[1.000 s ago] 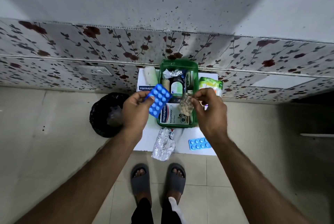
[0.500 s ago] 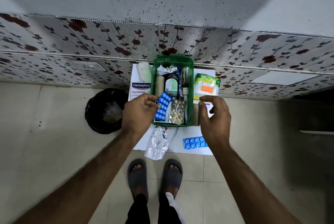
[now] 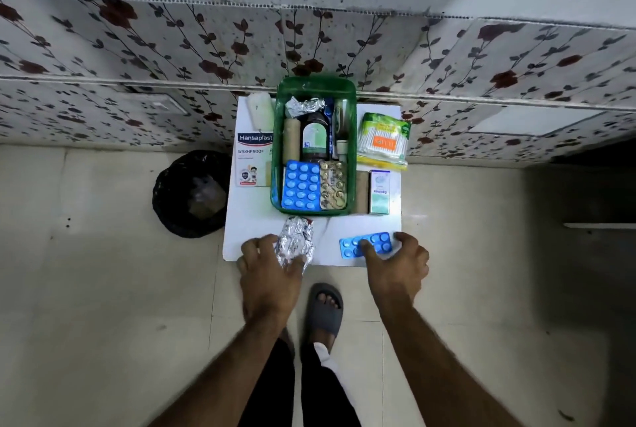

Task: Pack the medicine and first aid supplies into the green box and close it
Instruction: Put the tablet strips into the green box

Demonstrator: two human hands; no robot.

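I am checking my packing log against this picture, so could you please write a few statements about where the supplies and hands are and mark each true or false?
1. A large blue blister pack lies inside the green box. True.
2. The Hansaplast box is inside the green box. False: it lies on the white table, left of the box.
3. The left hand is on the foil pack at the table's near edge. True.
4. The right hand reaches for the cotton swab pack. False: its fingers touch the small blue blister strip.
5. The green box is closed. False: it is open, contents showing.
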